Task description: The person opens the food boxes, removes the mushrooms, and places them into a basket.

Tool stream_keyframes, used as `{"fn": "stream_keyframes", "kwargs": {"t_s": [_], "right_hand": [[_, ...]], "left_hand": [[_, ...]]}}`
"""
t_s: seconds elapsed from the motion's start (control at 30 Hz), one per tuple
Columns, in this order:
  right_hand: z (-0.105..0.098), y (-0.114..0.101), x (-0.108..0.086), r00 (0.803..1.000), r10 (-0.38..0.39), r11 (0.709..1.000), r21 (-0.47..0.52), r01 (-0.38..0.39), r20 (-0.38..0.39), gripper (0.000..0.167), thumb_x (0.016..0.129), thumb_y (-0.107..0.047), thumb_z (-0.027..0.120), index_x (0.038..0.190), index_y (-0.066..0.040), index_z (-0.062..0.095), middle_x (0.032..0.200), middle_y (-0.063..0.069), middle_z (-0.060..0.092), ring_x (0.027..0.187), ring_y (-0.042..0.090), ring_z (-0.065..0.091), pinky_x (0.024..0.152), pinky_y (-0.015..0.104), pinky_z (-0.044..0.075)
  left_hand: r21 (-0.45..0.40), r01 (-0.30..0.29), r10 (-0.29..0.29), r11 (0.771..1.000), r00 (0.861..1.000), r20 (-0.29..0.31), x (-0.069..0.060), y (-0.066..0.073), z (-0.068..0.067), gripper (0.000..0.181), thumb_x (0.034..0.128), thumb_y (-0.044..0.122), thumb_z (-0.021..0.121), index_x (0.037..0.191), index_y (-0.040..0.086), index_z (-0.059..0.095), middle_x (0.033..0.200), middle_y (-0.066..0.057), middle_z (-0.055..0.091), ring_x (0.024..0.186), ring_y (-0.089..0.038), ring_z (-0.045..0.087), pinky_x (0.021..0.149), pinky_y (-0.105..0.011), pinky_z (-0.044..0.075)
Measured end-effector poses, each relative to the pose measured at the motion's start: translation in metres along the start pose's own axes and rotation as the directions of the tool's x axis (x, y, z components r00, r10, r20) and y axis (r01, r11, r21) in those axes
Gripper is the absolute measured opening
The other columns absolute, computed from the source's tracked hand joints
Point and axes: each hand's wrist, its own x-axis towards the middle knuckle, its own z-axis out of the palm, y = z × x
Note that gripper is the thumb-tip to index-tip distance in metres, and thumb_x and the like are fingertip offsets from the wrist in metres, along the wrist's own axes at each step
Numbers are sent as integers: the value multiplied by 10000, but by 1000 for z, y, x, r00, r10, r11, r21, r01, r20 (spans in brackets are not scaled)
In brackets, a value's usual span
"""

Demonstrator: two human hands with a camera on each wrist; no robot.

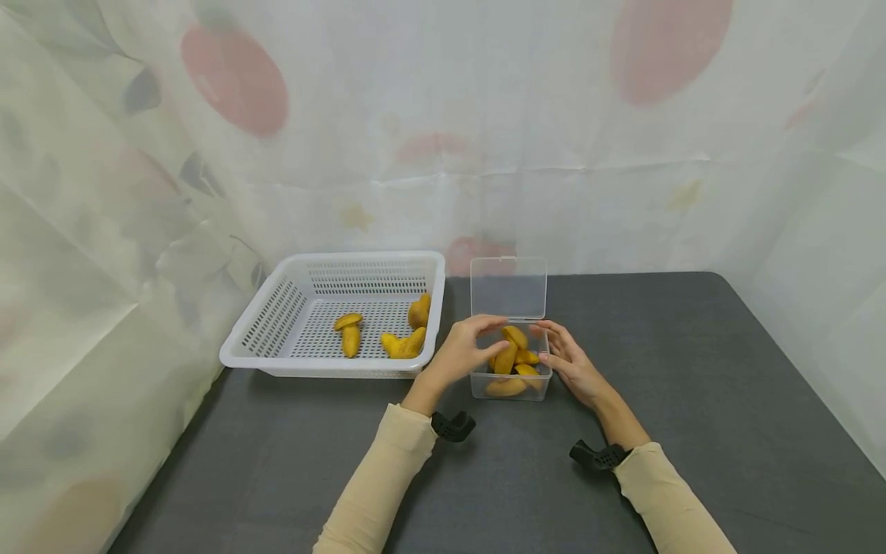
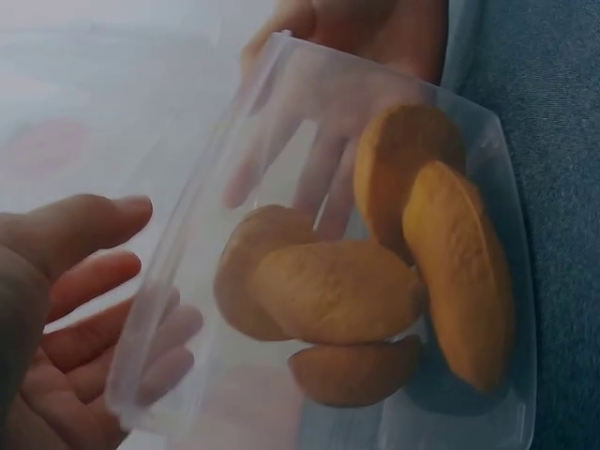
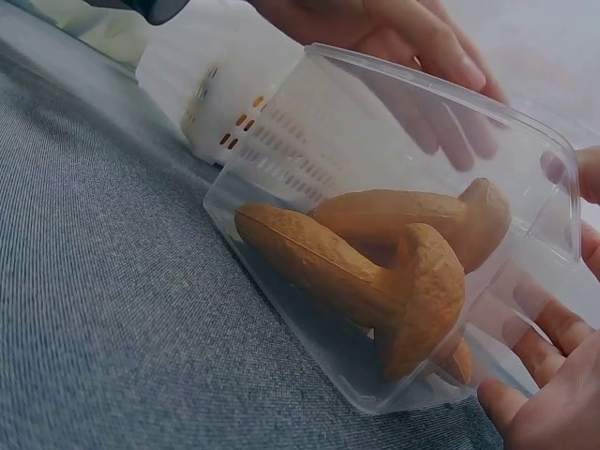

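Note:
A clear plastic box (image 1: 477, 388) stands on the table with its hinged lid (image 1: 508, 292) raised at the back. Several yellow-brown mushrooms (image 1: 506, 358) lie inside it, seen through the wall in both wrist views. My left hand (image 1: 462, 351) is at the box's left side, fingers extended over the rim area and thumb apart from them. At the right side is my right hand (image 1: 576, 368), its fingers reaching along the back right corner and its thumb near the rim. Contact between each hand and the box is hard to make out.
Left of the box stands a white perforated basket (image 1: 277, 362). It holds an upright-looking mushroom (image 1: 351, 338), a second mushroom (image 1: 404, 345) and a third (image 1: 419, 311) by its right wall. The dark table (image 1: 692, 385) meets a patterned curtain (image 1: 588, 154) behind.

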Motion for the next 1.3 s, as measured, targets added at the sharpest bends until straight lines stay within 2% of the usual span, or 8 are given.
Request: {"fn": "stream_keyframes", "kwargs": {"t_s": [0.23, 0.43, 0.63, 0.8, 1.0, 1.1, 1.3], "right_hand": [[0, 0, 0, 1000, -14, 1000, 7, 14, 0, 547, 1008, -116, 466, 1494, -81, 218, 1538, 53, 322, 1379, -8, 341, 1001, 94, 428], [0, 1, 0, 999, -32, 999, 18, 32, 14, 557, 1006, -105, 463, 1499, -64, 207, 1525, -1, 339, 1390, 7, 337, 1004, 106, 430], [0, 2, 0, 1000, -25, 1000, 18, 24, 7, 556, 1004, -117, 471, 1499, -96, 219, 1550, 62, 308, 1399, 32, 330, 1006, 98, 426], [0, 2, 0, 1000, -15, 1000, 10, 15, 6, 560, 1005, -124, 472, 1501, -95, 213, 1557, 91, 291, 1408, 52, 323, 1011, 101, 426], [0, 1, -1, 1000, 9, 1000, -4, -9, 3, 562, 1009, -135, 468, 1504, -95, 204, 1563, 138, 262, 1412, 58, 310, 1006, 89, 420], [0, 1, 0, 1000, 13, 1000, 2, -13, -1, 564, 1007, -141, 475, 1502, -99, 209, 1564, 132, 261, 1408, 29, 310, 1001, 86, 419], [-1, 2, 0, 1000, 1, 1000, 4, -1, 4, 556, 1008, -129, 472, 1500, -105, 214, 1566, 113, 269, 1422, 69, 307, 1001, 97, 425]], "left_hand": [[157, 17, -18, 987, 1000, 7, 6, -2, 9, 400, 916, 186, 661, 1274, 18, 602, 1290, -151, 629, 1164, -284, 626, 989, -403, 546], [155, 15, -18, 988, 1000, 16, 9, -1, 11, 404, 916, 160, 658, 1269, -25, 592, 1296, -171, 618, 1182, -305, 612, 967, -441, 551], [185, 41, -48, 982, 998, 33, 10, -2, 13, 408, 917, 174, 660, 1276, -8, 595, 1312, -158, 613, 1191, -292, 607, 943, -410, 567], [216, 30, -40, 976, 998, 39, 12, -2, 14, 418, 905, 179, 676, 1275, -1, 601, 1280, -153, 624, 1152, -283, 616, 904, -388, 582], [330, -14, 0, 944, 999, 42, 13, 0, 17, 443, 882, 205, 708, 1270, 12, 617, 1239, -130, 599, 1127, -267, 586, 919, -351, 563], [353, -32, 20, 935, 999, 38, 14, 2, 17, 406, 883, 211, 706, 1241, 30, 643, 1213, -118, 579, 1111, -263, 553, 951, -369, 527], [302, -41, 25, 952, 998, 58, 15, 1, 16, 351, 883, 189, 705, 1208, 67, 655, 1268, -123, 576, 1173, -280, 553, 1026, -403, 500]]}}
